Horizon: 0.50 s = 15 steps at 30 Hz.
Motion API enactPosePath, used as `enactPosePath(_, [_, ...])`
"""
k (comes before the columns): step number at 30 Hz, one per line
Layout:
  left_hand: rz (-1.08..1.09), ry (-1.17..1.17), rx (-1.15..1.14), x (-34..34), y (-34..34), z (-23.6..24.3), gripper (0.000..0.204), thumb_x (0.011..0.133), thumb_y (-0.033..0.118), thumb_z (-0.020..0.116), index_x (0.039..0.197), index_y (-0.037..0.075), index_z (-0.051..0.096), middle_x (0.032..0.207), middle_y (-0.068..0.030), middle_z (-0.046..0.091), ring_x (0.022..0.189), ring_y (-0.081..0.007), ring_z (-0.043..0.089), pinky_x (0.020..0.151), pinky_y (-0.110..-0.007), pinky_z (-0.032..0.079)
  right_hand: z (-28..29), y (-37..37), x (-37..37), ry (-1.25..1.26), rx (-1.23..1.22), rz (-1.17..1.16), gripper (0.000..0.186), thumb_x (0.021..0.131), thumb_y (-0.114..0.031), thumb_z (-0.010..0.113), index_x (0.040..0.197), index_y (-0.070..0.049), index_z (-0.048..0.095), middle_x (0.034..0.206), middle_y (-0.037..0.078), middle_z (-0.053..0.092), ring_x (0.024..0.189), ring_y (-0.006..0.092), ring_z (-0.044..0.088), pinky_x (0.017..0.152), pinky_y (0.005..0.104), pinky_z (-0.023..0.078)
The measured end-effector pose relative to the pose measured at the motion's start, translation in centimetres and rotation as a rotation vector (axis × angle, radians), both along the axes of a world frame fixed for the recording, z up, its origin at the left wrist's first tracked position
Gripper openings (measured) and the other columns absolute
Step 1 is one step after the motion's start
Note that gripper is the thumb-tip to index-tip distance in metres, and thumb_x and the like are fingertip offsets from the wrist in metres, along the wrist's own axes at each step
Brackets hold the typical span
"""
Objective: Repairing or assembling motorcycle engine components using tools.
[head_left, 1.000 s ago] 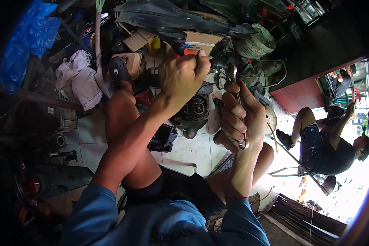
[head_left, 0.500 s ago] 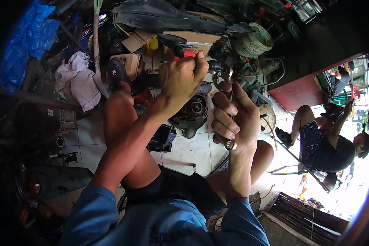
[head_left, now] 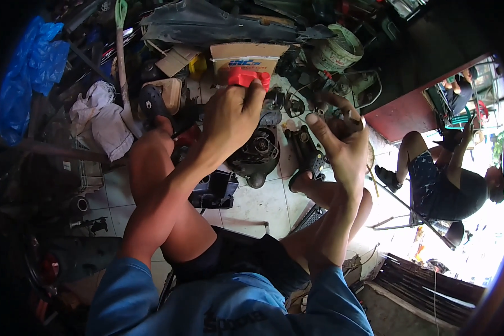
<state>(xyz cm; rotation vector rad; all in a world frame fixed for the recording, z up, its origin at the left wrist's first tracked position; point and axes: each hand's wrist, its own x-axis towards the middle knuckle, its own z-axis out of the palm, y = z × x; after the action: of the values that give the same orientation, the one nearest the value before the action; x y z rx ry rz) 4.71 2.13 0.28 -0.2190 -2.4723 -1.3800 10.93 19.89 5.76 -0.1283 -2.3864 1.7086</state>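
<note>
My left hand (head_left: 232,115) is closed around a red object (head_left: 249,77), its thumb on top; most of it is hidden, so its kind is unclear. My right hand (head_left: 344,140) is raised a little apart on the right, thumb away from the curled, blurred fingers. A glint of metal by those fingers looks like the end of a wrench (head_left: 363,120), the rest hidden. Below and between the hands, a round, dark engine part (head_left: 259,148) sits on the tiled floor. Nearer my left knee lies a black plastic box-like part (head_left: 215,190).
A cardboard box (head_left: 249,53) stands ahead. White cloth sacks (head_left: 103,123) and a long pole (head_left: 121,61) are at left, a blue plastic sheet (head_left: 31,84) farther left. A pale round container (head_left: 337,49) is at the far right, near a red-brown panel (head_left: 403,123). Another person (head_left: 459,190) sits right.
My right hand has drawn away from the red object and turned, its thumb lifting; the wrench has swung mostly out of sight. My left hand has tilted, exposing more of the red object.
</note>
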Motion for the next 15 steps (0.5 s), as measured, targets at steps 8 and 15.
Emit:
enactPosePath(8, [-0.078, -0.048, -0.053, 1.1, -0.1, 0.7, 0.047, 0.093, 0.031, 0.047, 0.061, -0.002, 0.058, 0.055, -0.0213, 0.054, 0.052, -0.0375, 0.057, 0.049, -0.044, 0.041, 0.4, -0.4, 0.1, -0.07, 0.135, 0.098, 0.027, 0.078, -0.015, 0.074, 0.099, -0.001, 0.065, 0.051, -0.004, 0.043, 0.049, 0.0024, 0.034, 0.045, 0.0215, 0.026])
enactPosePath(15, [-0.044, 0.034, -0.093, 1.8, -0.5, 1.6, 0.049, 0.093, 0.031, 0.046, 0.057, -0.001, 0.057, 0.052, -0.0205, 0.052, 0.049, -0.038, 0.055, 0.047, -0.044, 0.04, -0.9, -1.3, 0.0, 0.003, 0.062, 0.016, 0.033, 0.085, -0.029, 0.065, 0.09, 0.004, 0.065, 0.054, 0.001, 0.052, 0.051, 0.0064, 0.044, 0.048, 0.0248, 0.035])
